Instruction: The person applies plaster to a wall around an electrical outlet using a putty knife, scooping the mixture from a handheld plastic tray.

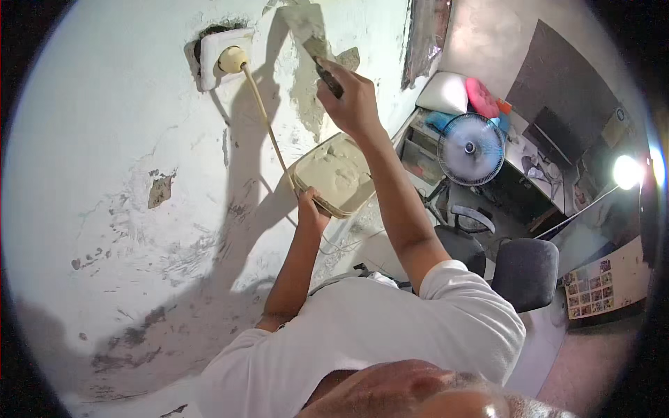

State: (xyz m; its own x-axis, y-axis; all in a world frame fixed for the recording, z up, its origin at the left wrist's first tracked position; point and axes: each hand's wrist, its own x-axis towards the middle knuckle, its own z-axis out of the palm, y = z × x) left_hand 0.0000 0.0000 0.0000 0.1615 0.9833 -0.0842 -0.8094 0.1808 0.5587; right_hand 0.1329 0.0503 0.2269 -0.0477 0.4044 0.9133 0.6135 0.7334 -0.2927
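My right hand [352, 101] is closed around the dark handle of a putty knife [306, 26], raised against the white wall [125, 90]. Its broad blade lies over a greyish patch of filler [306, 97]; whether it touches the wall I cannot tell. Lower down, my left hand [311, 209] grips the near left edge of a shallow rectangular tub [362, 203]. Pale, lumpy putty [338, 171] fills much of that tub. Its fingers are partly hidden under the rim.
A socket box [209, 66] with a round plug [232, 60] sits on the wall; its cord [268, 125] hangs down past the tub. To the right stand a fan [470, 148], an office chair [526, 273], drawers [421, 150] and a lit lamp [628, 172]. Bare spots [160, 190] mark the wall.
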